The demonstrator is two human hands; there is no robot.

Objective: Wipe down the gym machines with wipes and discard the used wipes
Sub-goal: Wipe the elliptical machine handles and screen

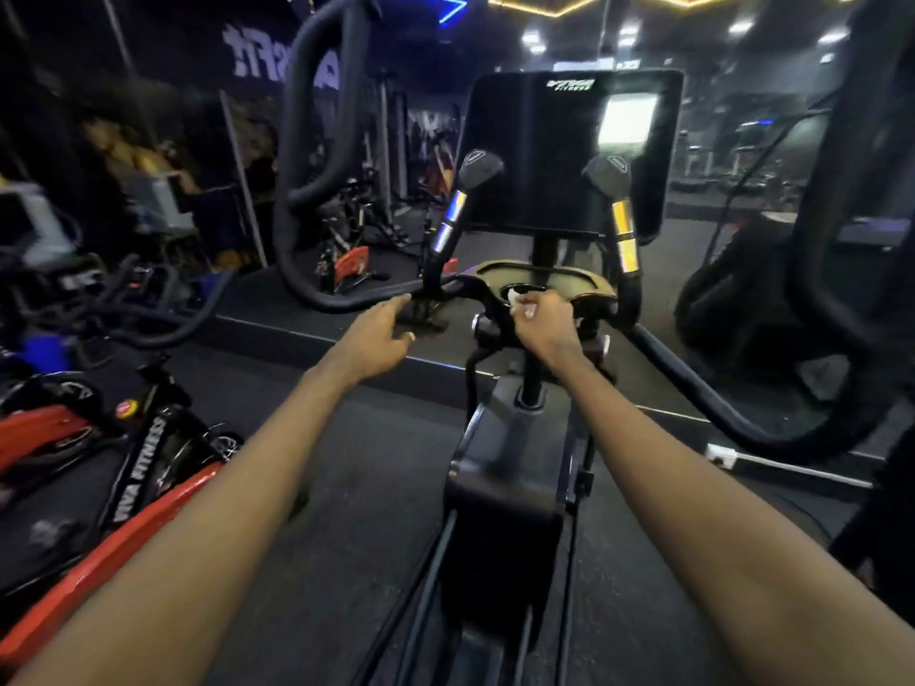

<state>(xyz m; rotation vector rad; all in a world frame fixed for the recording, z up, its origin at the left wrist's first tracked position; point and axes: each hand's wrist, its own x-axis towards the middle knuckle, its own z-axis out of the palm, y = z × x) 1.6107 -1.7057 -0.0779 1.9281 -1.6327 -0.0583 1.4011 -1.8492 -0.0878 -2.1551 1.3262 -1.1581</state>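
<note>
A person's two bare arms reach over a black elliptical machine [500, 492]: the right hand [544, 324] curls around a white wipe [524, 303] at the tray [589, 284] below the dark console [544, 156], while the left hand [381, 334], fingers loosely extended, reaches the left handlebar [346, 302]; contact is unclear. Two short grips [475, 185] with yellow bands flank the console, and two long padded swing handles [317, 131] frame the view. One red-and-black spin bike [143, 467] at left reads "VIVA FITNESS"; the console's logo is too blurred to read.
</note>
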